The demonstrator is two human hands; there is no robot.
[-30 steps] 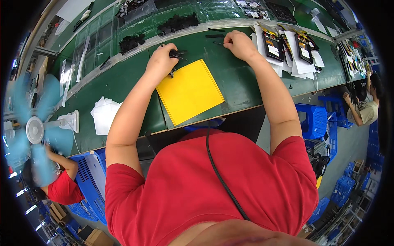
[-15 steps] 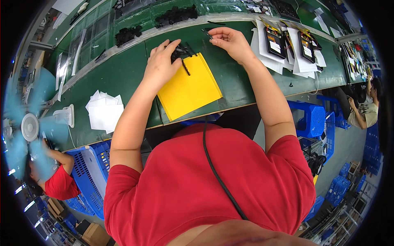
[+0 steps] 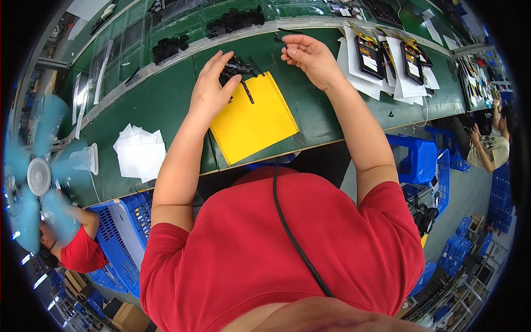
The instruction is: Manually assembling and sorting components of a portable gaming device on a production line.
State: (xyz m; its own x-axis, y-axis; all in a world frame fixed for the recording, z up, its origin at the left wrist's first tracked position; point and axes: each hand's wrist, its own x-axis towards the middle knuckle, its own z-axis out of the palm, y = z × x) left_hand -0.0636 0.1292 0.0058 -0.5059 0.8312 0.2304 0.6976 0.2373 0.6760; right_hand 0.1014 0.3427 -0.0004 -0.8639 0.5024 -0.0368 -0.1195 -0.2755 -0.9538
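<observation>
Uncurled since a second ago, the left hand is spread beside black strips; a small dark piece is pinched in the right hand.

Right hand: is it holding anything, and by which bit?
The right hand seems to pinch a small dark piece; the gripped part is too small to tell.

The yellow sheet looks smooth, the green tabletop (smooth too) faintly glossy.
</observation>
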